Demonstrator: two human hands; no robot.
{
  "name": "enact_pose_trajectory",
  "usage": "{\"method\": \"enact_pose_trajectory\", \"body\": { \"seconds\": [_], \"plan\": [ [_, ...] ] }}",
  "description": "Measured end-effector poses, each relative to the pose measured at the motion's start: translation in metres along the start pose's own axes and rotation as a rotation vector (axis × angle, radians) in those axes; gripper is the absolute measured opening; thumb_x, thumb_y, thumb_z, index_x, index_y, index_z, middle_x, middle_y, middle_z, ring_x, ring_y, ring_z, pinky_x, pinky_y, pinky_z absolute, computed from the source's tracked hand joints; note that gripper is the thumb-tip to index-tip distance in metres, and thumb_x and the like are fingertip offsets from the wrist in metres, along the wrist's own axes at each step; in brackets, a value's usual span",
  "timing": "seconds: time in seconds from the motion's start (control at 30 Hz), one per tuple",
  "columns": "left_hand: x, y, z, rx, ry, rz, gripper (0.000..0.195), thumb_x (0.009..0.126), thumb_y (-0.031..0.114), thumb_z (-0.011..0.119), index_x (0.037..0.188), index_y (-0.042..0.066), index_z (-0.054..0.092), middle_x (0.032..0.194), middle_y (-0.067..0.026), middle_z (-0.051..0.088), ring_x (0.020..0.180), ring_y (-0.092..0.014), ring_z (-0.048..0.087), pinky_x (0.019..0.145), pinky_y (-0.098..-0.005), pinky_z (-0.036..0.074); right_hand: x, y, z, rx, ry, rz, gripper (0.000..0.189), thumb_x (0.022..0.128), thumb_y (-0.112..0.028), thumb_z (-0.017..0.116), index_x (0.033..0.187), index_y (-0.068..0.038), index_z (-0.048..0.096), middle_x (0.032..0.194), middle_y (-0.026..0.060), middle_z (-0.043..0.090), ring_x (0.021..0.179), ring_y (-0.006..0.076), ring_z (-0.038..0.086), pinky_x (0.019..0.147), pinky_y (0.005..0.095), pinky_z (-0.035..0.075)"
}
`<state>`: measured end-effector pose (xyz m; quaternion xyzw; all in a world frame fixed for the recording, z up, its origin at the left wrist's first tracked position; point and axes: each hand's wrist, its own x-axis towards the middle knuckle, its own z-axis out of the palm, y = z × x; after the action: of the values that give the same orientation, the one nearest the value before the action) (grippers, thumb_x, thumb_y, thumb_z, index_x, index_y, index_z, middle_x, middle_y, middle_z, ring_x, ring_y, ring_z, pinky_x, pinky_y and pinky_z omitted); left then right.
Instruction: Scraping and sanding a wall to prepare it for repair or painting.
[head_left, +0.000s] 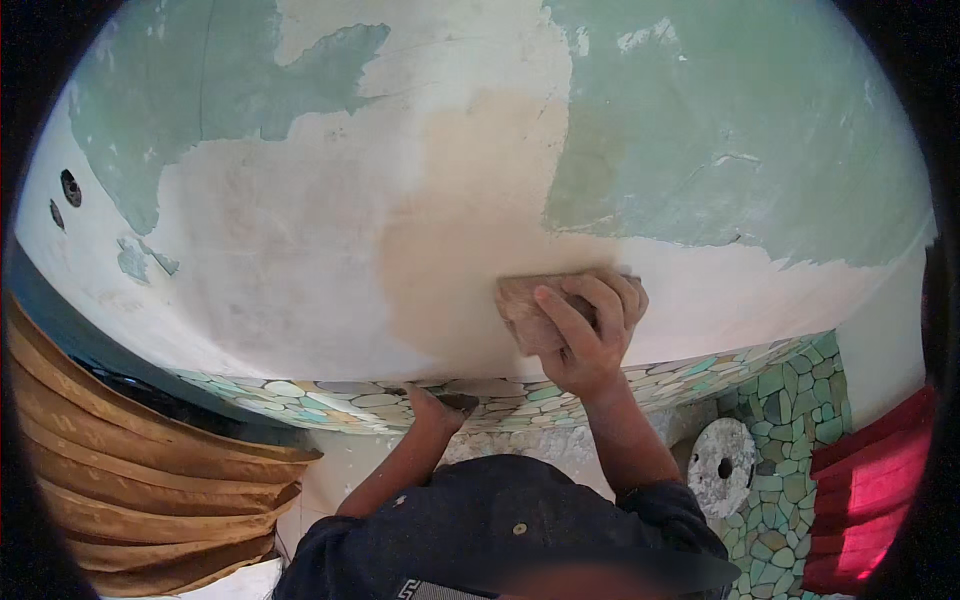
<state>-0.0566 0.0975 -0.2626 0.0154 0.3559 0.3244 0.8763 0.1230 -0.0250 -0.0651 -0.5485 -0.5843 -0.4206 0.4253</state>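
My right hand (596, 322) grips a dusty brown sanding block (529, 311) and holds its flat side against the wall (465, 247). The wall is pale plaster around the block, with a beige patch beside and above it. Ragged areas of green paint (720, 142) remain on the upper right and upper left. Lower down, my left hand (431, 409) is at the band of pebble-like stone tile (300, 397) along the wall's base. A dark shape lies by its fingers, and I cannot tell whether it is held or only shadow.
A brown curtain (150, 495) hangs at the lower left, and a red cloth (870, 502) at the lower right. A round, plaster-spattered disc with a central hole (721, 469) stands near green stone tiling (776, 540). Two dark holes (71, 187) mark the wall's left side.
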Motion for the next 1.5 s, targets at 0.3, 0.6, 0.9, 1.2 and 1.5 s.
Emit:
{"method": "enact_pose_trajectory", "body": {
  "seconds": [0.3, 0.6, 0.9, 1.2, 1.5],
  "plan": [
    [-0.003, 0.004, -0.015, 0.024, 0.101, -0.051, 0.06, 0.097, 0.063, 0.038, 0.135, 0.019, 0.054, 0.141, -0.0094, 0.053, 0.129, -0.033, 0.047, 0.11, -0.0563, 0.035, -0.104, -0.024, -0.009, 0.634, 0.085, 0.769, 0.043, 0.092, -0.028, 0.074, 0.121, 0.001, 0.063, 0.116, 0.0165, 0.06, 0.111, 0.0284, 0.057, 0.096, 0.039, 0.046],
    [0.001, -0.009, -0.032, 0.044, 0.199, -0.089, 0.048, 0.105, 0.048, 0.039, 0.127, 0.007, 0.053, 0.126, -0.0186, 0.059, 0.116, -0.037, 0.056, 0.104, -0.0559, 0.043, -0.152, -0.035, -0.007, 1.004, 0.146, 1.377, 0.042, 0.104, -0.033, 0.061, 0.133, -0.003, 0.055, 0.116, 0.0045, 0.063, 0.104, 0.0138, 0.058, 0.094, 0.0323, 0.047],
    [-0.015, -0.015, -0.037, 0.071, 0.202, -0.168, 0.016, 0.099, 0.023, 0.056, 0.093, 0.01, 0.05, 0.08, -0.0094, 0.054, 0.075, -0.028, 0.057, 0.076, -0.0459, 0.053, -0.172, -0.042, -0.001, 1.087, 0.083, 1.565, 0.038, 0.106, -0.031, 0.058, 0.133, -0.005, 0.055, 0.116, 0.0042, 0.064, 0.105, 0.0144, 0.06, 0.092, 0.0335, 0.05],
    [-0.068, -0.006, -0.029, 0.21, 0.145, -0.241, 0.008, 0.099, 0.02, 0.056, 0.101, 0.014, 0.052, 0.074, -0.0032, 0.052, 0.065, -0.019, 0.053, 0.059, -0.0364, 0.047, -0.148, -0.063, -0.005, 1.259, 0.109, 1.799, 0.04, 0.106, -0.035, 0.056, 0.133, -0.005, 0.054, 0.116, 0.0078, 0.064, 0.099, 0.0189, 0.063, 0.086, 0.034, 0.053],
    [-0.115, -0.002, -0.019, 0.511, -0.024, -0.096, 0.037, 0.107, 0.042, 0.05, 0.124, 0.01, 0.055, 0.078, -0.0017, 0.051, 0.068, -0.018, 0.053, 0.066, -0.0378, 0.049, -0.141, -0.068, -0.012, 1.399, -0.071, 1.865, 0.052, 0.086, -0.019, 0.057, 0.135, -0.006, 0.044, 0.119, 0.0145, 0.059, 0.103, 0.0259, 0.063, 0.09, 0.0366, 0.053]
  ]
}}
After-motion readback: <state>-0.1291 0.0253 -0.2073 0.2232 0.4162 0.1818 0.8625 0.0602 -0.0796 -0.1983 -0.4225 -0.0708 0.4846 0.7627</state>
